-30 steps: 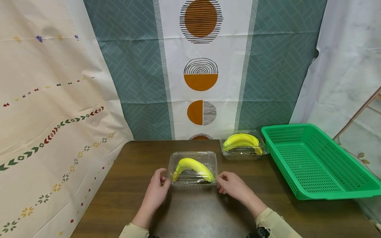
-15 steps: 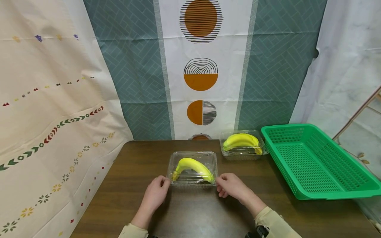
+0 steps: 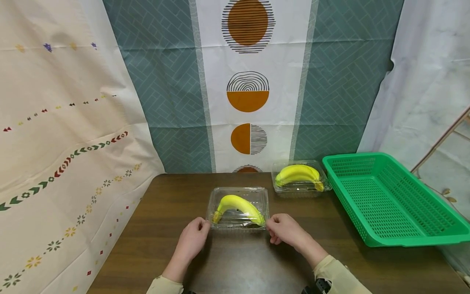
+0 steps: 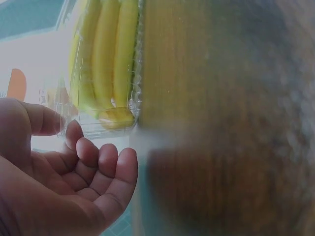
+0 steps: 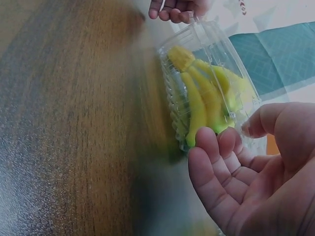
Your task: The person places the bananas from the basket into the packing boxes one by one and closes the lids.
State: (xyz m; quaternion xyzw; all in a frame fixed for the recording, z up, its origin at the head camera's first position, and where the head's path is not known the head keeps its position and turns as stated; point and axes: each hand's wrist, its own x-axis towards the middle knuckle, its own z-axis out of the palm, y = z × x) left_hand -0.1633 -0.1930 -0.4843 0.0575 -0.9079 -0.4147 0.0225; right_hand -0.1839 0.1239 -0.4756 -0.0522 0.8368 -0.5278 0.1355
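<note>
A clear plastic clamshell container [image 3: 257, 197] lies on the dark wooden table in the head view, with a bunch of yellow bananas [image 3: 240, 202] inside. My left hand [image 3: 191, 236] pinches its near left corner between thumb and index finger; the left wrist view shows the other fingers loosely curled below the rim. At the near right corner, my right hand [image 3: 288, 231] pinches the edge in the same way. In the right wrist view, the bananas [image 5: 197, 98] show through the clear wall, and the lid's edge lies at the right thumb [image 5: 258, 120].
Farther back on the right, a second clear container [image 3: 319, 166] holds more bananas [image 3: 298, 173]. Beside it, a green slotted plastic basket [image 3: 367, 208] stands along the table's right side. Patterned cloths [image 3: 249, 53] hang behind and at the left.
Over the past second, the left fingers have drawn in closer together at the container's corner. My right hand has shifted very slightly; the container stays in place.
</note>
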